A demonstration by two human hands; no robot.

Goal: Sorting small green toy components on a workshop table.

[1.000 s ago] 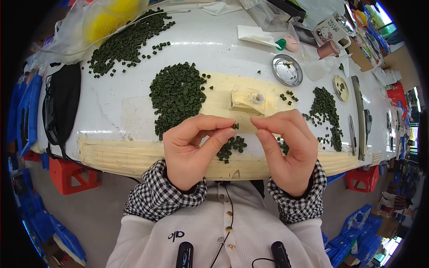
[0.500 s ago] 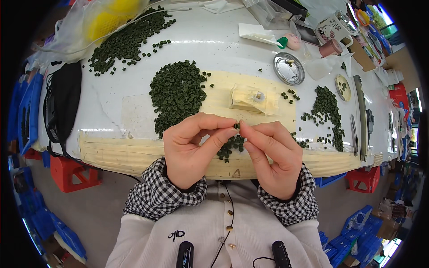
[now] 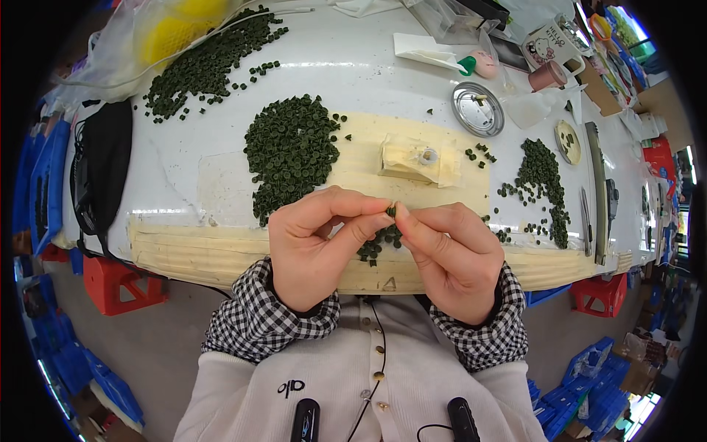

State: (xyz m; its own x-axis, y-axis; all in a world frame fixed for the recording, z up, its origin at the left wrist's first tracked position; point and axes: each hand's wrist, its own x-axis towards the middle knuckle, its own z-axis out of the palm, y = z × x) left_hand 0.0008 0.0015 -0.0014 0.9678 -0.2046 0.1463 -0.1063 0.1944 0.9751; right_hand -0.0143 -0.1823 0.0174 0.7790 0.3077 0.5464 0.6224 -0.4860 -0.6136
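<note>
My left hand (image 3: 313,239) pinches a small, round, dark green part (image 3: 391,211) between thumb and forefinger. From the other side my right hand (image 3: 456,250) holds the same part by its fingertips, which cover much of it. Just under the fingers lies a little heap of like green parts (image 3: 372,253), partly hidden by my hands. Beyond my left hand spreads a large pile of these green parts (image 3: 291,147). A taped, cream-coloured block (image 3: 412,163) with a small round fitting on top sits past my fingertips.
More green parts (image 3: 541,177) lie to the right, and another pile (image 3: 213,62) at the far left. A round metal lid (image 3: 477,110), a mug (image 3: 551,46), a long metal bar (image 3: 597,195) and a black bag (image 3: 103,173) stand around. Tape covers the table's near edge (image 3: 199,254).
The fingers of my right hand have shifted a little against the green part, its thumb moving up close to it. My left hand keeps the same pinch.
</note>
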